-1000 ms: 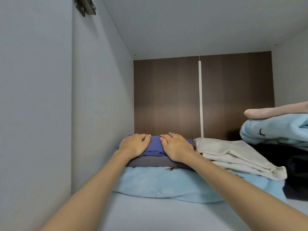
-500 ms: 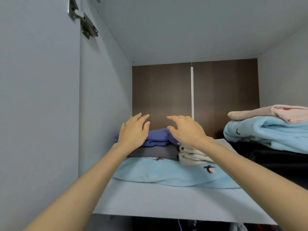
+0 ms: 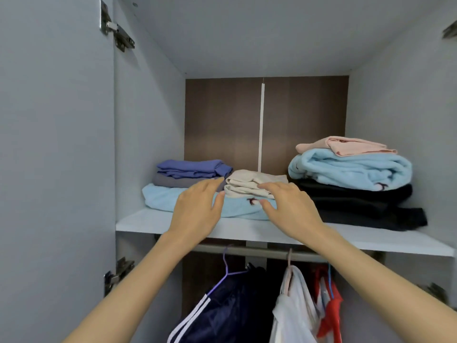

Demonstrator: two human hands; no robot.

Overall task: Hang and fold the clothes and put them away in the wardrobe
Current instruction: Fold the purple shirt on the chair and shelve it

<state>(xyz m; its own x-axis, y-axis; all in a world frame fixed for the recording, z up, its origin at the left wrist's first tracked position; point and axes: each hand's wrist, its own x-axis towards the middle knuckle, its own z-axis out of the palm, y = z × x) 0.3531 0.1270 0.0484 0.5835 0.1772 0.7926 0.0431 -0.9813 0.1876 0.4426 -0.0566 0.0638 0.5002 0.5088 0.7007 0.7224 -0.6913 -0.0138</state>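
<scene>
My left grip (image 3: 197, 209) and right grip (image 3: 289, 209) are spread, holding nothing, before the white wardrobe shelf (image 3: 138, 224). The folded violet-blue cotton garment (image 3: 193, 167) lies topmost at the shelf's left. Risk: the folded beige garment (image 3: 249, 183) rests on soft pale-blue fleece (image 3: 160, 199); a careless brush could topple it forward.

An upper hinge (image 3: 116, 28) sits high to the left of the left hand (image 3: 197, 214); a lower hinge (image 3: 118, 273) lies below and left of it. Beyond the right hand (image 3: 291, 211), a white strip (image 3: 261, 127) runs upright down the brown back panel (image 3: 222, 120). A rail (image 3: 259, 251) runs below both.
</scene>
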